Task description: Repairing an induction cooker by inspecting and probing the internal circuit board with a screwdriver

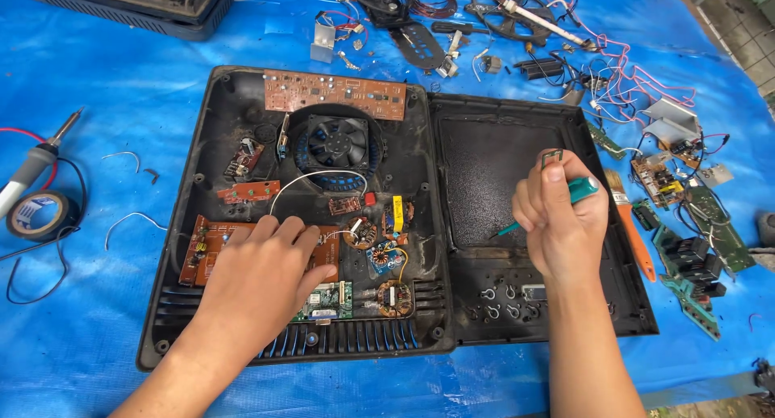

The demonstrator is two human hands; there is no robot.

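An opened black appliance housing lies flat on a blue tarp, its two halves side by side. The left hand rests palm down inside the left half, fingers spread loosely and flat on the brown circuit board at the near left, gripping nothing. Just far of this hand a white wire arcs under a round black cooling fan, and a long brown board sits along the far edge. To the right of the hand are small copper-wound coils and a green board. The right hand hovers over the right half, the lid, with its fingers closed tight around a green-handled screwdriver, whose thin shaft points down and left toward the lid's dark panel. Right of that hand lies an orange-handled brush, then loose green boards and wires. At the far left a soldering iron lies beside a roll of tape.
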